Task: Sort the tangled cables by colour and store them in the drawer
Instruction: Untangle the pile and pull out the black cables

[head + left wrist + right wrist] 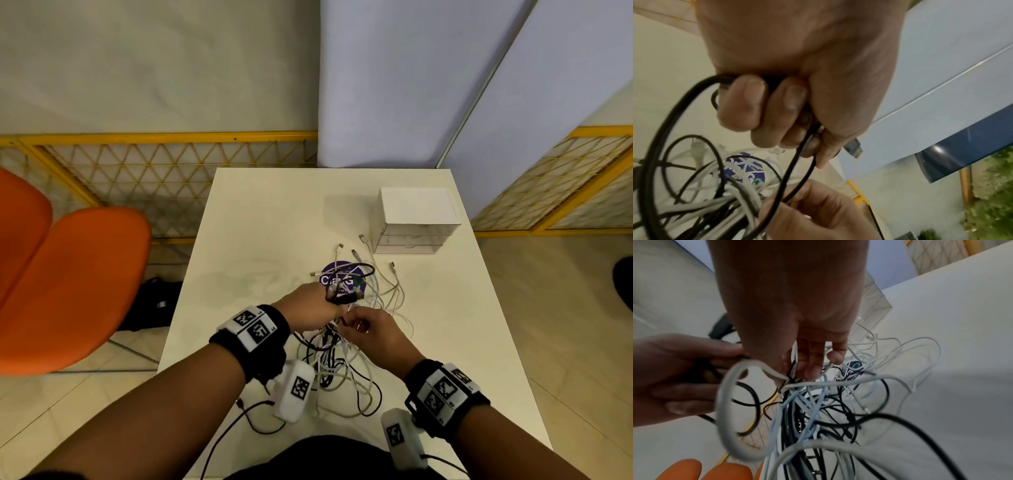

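Left hand: the left hand (310, 306), just below the middle of the head view, is clenched around a black cable (795, 164); the left-wrist view shows the fingers (748, 104) curled over it, with a metal plug (854, 147) poking out past the thumb side.
Right hand: the right hand (371, 334) sits just right of the left one, its fingers (812, 365) reaching down into the tangle; whether they actually grasp a strand I cannot tell.
Cables: a knot of black and white cables (337, 363) lies on the table (239, 240) at lower centre of the head view, under and in front of both hands; loose white ends (390, 291) fan out toward the upper right.
Sticker: a round purple sticker (342, 279) lies under the far strands.
Drawer box: a small white drawer unit (416, 221) stands at the upper right of the table, its clear drawers pushed in, apart from the pile.
Chair: an orange chair (68, 281) fills the left edge.
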